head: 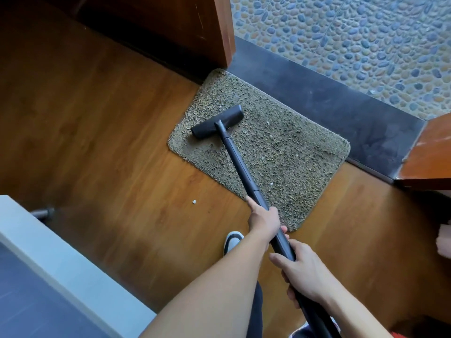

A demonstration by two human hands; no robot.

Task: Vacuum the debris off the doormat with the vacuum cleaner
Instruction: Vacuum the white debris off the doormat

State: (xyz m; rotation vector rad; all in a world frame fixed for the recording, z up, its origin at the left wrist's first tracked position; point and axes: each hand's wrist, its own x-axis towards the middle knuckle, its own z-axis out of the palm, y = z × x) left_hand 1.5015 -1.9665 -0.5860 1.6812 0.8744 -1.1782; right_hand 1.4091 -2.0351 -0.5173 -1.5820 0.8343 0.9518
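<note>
A shaggy olive doormat (288, 152) lies on the wooden floor against a dark threshold, speckled with small white and dark bits of debris (271, 137). The black vacuum head (207, 128) rests flat on the mat's far left part, and its black tube (240, 164) slants back toward me. My left hand (263, 219) grips the tube near the mat's near corner. Lower down, my right hand (305, 274) grips the tube's thicker end.
One white crumb (194, 202) lies on the wooden floor (109, 132) left of the mat. A wooden door edge (219, 32) stands behind the mat, another wooden panel (429, 157) at right. The dark threshold (341, 103) borders pebble paving (353, 32). A white ledge (48, 245) sits near left. My shoe (233, 241) is beside the mat.
</note>
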